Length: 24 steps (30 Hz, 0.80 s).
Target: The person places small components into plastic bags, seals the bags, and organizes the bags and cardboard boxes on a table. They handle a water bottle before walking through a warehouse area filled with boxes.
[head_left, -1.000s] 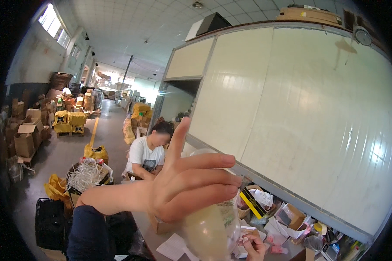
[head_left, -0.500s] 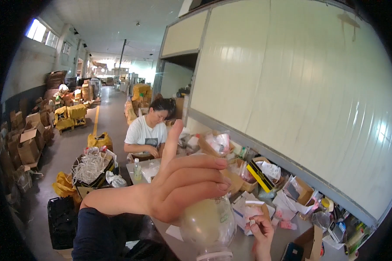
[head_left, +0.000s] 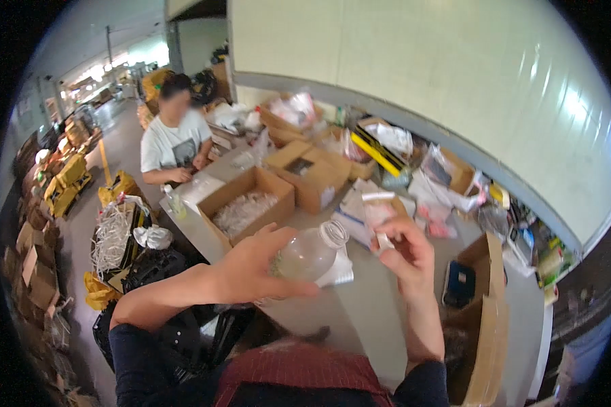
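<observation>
My left hand (head_left: 248,266) is wrapped round a clear, round-bodied bottle (head_left: 309,254), which lies tilted with its uncapped-looking neck pointing up and to the right. Part of the bottle's body is hidden behind my fingers. To the right of the bottle mouth, my right hand (head_left: 413,256) pinches a small white piece (head_left: 385,242) between thumb and fingers; its exact kind is too small to tell. A small gap separates the piece from the bottle. Beyond my right hand, an opened white-and-brown carton (head_left: 352,209) with pinkish contents lies on the grey table (head_left: 332,325).
An open cardboard box (head_left: 278,184) of clear plastic items stands beyond my left hand. At the right, another open box (head_left: 497,339) sits near a dark blue case (head_left: 459,282). Across the table a co-worker (head_left: 175,139) works. Packing clutter lines the wall.
The view has tipped down toward the table. The bottle has turned from neck down to neck up and rightward in my left hand. My right hand still pinches the white piece.
</observation>
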Tool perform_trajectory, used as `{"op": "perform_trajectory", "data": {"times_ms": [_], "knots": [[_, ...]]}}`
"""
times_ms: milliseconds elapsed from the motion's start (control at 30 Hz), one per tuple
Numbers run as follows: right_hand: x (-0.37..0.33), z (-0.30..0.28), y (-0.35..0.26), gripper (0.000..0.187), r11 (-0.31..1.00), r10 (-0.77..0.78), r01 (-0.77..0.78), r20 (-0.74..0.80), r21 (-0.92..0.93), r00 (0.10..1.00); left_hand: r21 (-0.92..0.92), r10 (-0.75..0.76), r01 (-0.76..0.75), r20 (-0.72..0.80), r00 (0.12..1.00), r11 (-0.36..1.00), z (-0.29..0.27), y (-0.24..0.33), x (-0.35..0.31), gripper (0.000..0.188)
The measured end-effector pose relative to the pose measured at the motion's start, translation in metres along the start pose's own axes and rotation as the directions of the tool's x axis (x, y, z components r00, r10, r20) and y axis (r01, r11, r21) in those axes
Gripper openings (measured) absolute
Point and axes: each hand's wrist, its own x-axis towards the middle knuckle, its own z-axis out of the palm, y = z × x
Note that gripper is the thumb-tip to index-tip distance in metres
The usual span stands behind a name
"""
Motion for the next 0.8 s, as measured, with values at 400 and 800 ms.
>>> {"op": "perform_trajectory", "data": {"times_ms": [400, 800], "knots": [[0.008, 0.005, -0.011, 0.035, 0.976, -0.001, 0.072, 0.325, -0.206, 0.946, -0.186, -0.169, 0.280, 0.458, 0.873, 0.942, 0.021, -0.007, 0.019, 0.063], [-0.001, 0.004, 0.019, 0.032, 0.840, 0.459, -0.403, 0.078, -0.364, 0.885, -0.318, -0.182, 0.353, 0.461, 0.869, 0.880, 0.057, -0.048, 0.030, 0.060]]}}
